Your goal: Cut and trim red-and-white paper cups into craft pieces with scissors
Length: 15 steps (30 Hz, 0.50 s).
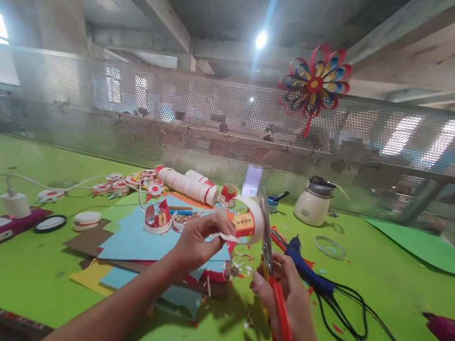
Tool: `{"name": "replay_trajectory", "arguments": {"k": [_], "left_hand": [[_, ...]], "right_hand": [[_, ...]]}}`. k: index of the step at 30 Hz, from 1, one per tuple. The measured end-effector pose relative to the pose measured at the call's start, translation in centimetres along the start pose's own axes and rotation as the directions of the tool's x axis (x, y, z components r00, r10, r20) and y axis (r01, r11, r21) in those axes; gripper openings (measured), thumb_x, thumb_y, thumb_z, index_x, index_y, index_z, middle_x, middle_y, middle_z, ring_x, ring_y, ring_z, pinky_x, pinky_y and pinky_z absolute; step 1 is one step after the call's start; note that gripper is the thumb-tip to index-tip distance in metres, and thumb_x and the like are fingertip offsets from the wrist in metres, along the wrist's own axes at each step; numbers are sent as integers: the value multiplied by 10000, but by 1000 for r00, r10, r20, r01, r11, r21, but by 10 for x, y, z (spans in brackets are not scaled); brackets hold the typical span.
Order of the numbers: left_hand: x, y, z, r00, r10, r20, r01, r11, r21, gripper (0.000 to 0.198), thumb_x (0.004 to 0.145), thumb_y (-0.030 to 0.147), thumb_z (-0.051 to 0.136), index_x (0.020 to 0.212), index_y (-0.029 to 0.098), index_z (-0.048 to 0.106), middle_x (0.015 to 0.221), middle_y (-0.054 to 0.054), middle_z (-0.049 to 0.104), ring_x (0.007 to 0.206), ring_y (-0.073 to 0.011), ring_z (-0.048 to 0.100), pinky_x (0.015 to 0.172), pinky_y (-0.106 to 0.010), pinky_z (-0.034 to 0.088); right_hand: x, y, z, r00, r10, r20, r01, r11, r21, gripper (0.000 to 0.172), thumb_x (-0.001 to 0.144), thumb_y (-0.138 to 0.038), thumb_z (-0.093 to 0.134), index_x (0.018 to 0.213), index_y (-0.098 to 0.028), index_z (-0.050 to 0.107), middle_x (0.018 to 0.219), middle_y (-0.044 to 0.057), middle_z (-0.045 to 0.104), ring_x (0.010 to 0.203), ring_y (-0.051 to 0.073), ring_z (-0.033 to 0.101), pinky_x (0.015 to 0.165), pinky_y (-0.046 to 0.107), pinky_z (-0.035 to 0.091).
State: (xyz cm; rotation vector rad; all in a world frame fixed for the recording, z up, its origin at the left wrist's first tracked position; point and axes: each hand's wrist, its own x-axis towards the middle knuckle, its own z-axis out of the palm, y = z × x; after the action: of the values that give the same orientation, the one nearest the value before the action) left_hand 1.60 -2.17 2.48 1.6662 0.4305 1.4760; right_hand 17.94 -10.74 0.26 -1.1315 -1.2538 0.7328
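In my left hand (203, 241) I pinch the edge of a white paper cup piece (259, 221) with a red and yellow printed patch, curled into an open ring. My right hand (291, 297) grips a pair of scissors (281, 325) with orange-red handles. Their metal blades point up and stand at the right side of the curled piece; whether they touch it I cannot tell. Below my hands lies a stack of coloured paper (140, 246) in blue, brown and yellow. White and red scraps (247, 264) are scattered between my hands.
Behind the stack lie stacked paper cups (185, 185) and cut cup pieces (158, 218). A glue gun (309, 268) with a black cord lies to the right, near a tape ring (329, 247). A kettle (313, 202) stands farther back; a purple power strip (4, 226) sits left.
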Motion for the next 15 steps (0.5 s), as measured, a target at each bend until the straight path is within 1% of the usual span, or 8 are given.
{"name": "replay_trajectory", "arguments": {"k": [2,4,7,8,10,12,15], "left_hand": [[3,0,2,990,-122,-76,113,987,-116,107,645,140,717,726,156,648,731,-33,655,705,-155,619,719,-307,506],[6,-2,1,956,-244,-165,196,945,-262,168,633,183,742,763,146,642,714,-17,655,647,-146,619,689,-327,527],[12,-4,-4,894,-362,-263,208,857,-472,185,628,189,748,724,136,599,678,14,626,620,-125,612,658,-308,540],[14,-4,-6,878,-387,-281,201,832,-517,177,636,181,738,711,133,586,666,19,616,617,-116,607,662,-300,541],[16,-4,-9,860,-413,-299,186,801,-569,147,667,162,706,705,130,568,651,24,602,604,-98,590,686,-299,541],[17,-3,-11,853,-415,-316,163,788,-594,121,688,147,678,703,130,559,643,26,598,592,-88,573,715,-315,539],[18,-1,-14,846,-411,-341,135,783,-608,122,682,153,676,708,134,559,666,16,613,632,-108,592,713,-320,525]], "right_hand": [[2,1,-4,999,23,26,-23,1000,-5,344,718,-394,670,973,-243,494,800,1,632,679,177,610,635,293,497],[4,2,-7,998,44,45,-44,999,-8,344,746,-423,641,990,-236,487,745,-13,620,641,163,599,613,286,492],[4,1,-8,996,56,76,-55,998,-17,345,774,-443,611,1008,-225,482,687,-19,606,627,156,584,616,283,492],[4,0,-7,994,59,96,-57,998,-30,343,777,-451,607,1001,-221,486,674,-17,604,624,156,581,616,284,493],[3,-2,-5,988,66,137,-59,997,-58,341,774,-475,600,973,-217,500,651,-13,599,599,157,573,587,284,491],[2,-3,-3,985,63,159,-50,995,-86,326,780,-496,580,943,-220,517,618,-19,585,560,155,561,545,279,478],[-1,-2,1,972,23,232,9,991,-136,307,783,-506,559,931,-237,543,589,-29,570,528,151,547,514,269,457]]}}
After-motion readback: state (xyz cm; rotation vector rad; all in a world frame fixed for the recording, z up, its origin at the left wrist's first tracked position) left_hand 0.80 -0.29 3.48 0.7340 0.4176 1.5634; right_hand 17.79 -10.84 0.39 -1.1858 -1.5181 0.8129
